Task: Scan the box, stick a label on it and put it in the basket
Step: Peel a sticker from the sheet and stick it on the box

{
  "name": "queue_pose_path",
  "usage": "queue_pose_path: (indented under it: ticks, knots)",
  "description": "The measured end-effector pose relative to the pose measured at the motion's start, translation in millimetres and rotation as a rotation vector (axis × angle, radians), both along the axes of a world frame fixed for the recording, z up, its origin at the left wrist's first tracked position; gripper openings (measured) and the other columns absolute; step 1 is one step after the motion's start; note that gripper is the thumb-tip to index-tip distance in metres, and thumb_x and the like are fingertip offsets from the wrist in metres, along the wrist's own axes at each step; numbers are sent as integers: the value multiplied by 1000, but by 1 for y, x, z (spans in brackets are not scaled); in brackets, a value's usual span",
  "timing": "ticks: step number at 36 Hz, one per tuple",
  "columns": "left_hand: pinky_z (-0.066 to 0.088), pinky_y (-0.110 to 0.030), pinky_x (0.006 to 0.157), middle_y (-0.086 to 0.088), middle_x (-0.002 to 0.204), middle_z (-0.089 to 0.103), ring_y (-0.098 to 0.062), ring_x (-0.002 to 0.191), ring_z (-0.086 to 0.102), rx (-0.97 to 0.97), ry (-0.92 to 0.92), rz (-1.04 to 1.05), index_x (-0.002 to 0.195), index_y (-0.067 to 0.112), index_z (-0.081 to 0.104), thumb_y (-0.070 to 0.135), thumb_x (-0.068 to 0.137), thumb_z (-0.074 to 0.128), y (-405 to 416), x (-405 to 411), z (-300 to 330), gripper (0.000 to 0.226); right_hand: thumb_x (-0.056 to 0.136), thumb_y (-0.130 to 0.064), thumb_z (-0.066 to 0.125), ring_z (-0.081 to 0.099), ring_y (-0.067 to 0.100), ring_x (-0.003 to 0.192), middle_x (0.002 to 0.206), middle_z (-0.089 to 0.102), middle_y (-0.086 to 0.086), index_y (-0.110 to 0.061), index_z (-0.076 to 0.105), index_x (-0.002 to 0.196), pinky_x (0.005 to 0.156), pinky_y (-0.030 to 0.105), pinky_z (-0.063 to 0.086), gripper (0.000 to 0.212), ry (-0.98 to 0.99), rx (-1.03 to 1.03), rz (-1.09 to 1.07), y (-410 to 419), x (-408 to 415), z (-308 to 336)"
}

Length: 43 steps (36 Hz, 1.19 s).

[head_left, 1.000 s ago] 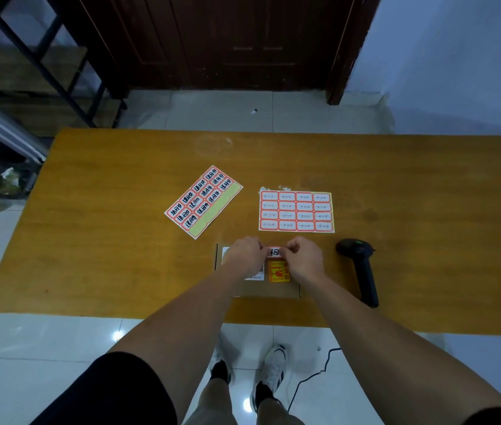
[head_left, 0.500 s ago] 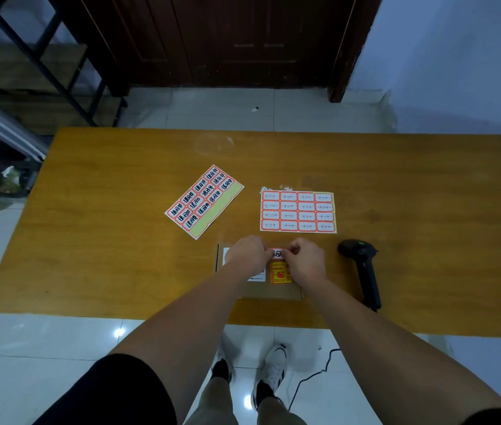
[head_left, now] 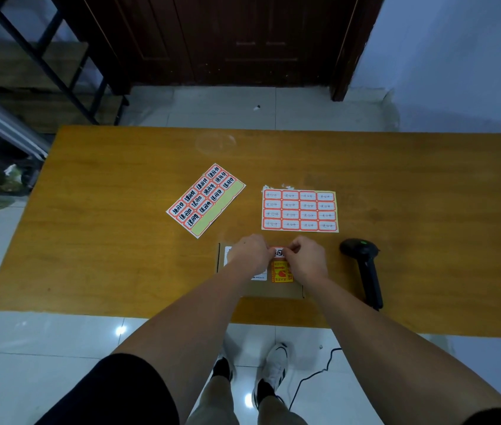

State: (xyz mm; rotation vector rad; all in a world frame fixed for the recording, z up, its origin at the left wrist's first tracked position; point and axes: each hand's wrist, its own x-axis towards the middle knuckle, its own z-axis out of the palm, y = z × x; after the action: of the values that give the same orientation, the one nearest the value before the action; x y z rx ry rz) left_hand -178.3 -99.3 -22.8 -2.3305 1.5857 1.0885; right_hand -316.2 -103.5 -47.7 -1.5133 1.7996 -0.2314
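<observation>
Little has changed since the earlier frames: your left hand (head_left: 250, 253) and right hand (head_left: 306, 259) stay where they were, knuckles up, on top of the box (head_left: 269, 288), which lies flat near the bench's (head_left: 120, 240) front edge. The fingertips of both hands pinch the ends of the red-bordered label (head_left: 278, 252) between them; whether it touches the box yet, you cannot tell. Just below your grip sits an orange sticker (head_left: 281, 272). The scanner (head_left: 366, 268) lies just right of your right hand. Beyond your hands lie two label sheets (head_left: 300, 211).
</observation>
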Motion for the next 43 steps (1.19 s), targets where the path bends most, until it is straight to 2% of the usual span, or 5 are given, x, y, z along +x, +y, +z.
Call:
queue_pose_path:
  ticks: [10, 20, 32, 38, 43]
  knots:
    - [49, -31, 63, -6, 95, 69, -22, 85, 66, 49, -58, -72, 106, 10, 68, 45, 99, 54, -5, -3, 3, 38, 92, -31, 72, 66, 12, 81, 88, 66, -4, -26, 64, 87, 74, 36, 62, 11, 4, 59, -18, -7, 0, 0]
    - [45, -30, 64, -11, 117, 64, -27, 101, 65, 0, -11, 149, 127, 15, 39, 49, 89, 70, -4, -1, 3, 60, 80, -42, 82, 59, 6, 72, 88, 55, -11, -30, 47, 111, 56, 24, 54, 48, -84, 105, -142, -10, -3, 1]
    - [48, -32, 61, -6, 97, 60, -23, 84, 62, -62, 4, 223, 126, 19, 41, 43, 94, 66, -2, -1, -1, 48, 86, -41, 77, 62, 9, 79, 90, 67, -6, -24, 67, 96, 61, 26, 49, 22, -56, 113, -129, -15, -4, -2]
    - [46, -30, 57, -9, 109, 69, -23, 83, 65, -118, 55, 216, 128, 20, 41, 40, 97, 62, 4, 2, -6, 42, 93, -36, 70, 62, 12, 91, 103, 70, -3, -21, 71, 112, 72, 27, 50, 23, -41, 88, -63, -13, -7, 0]
    - [53, -31, 63, -5, 115, 66, -22, 92, 66, -129, 101, 167, 136, 24, 37, 51, 85, 74, 15, 3, -9, 68, 88, -38, 76, 63, 17, 107, 121, 69, 1, -17, 65, 129, 80, 26, 50, 47, -58, 58, -24, -3, -8, 6]
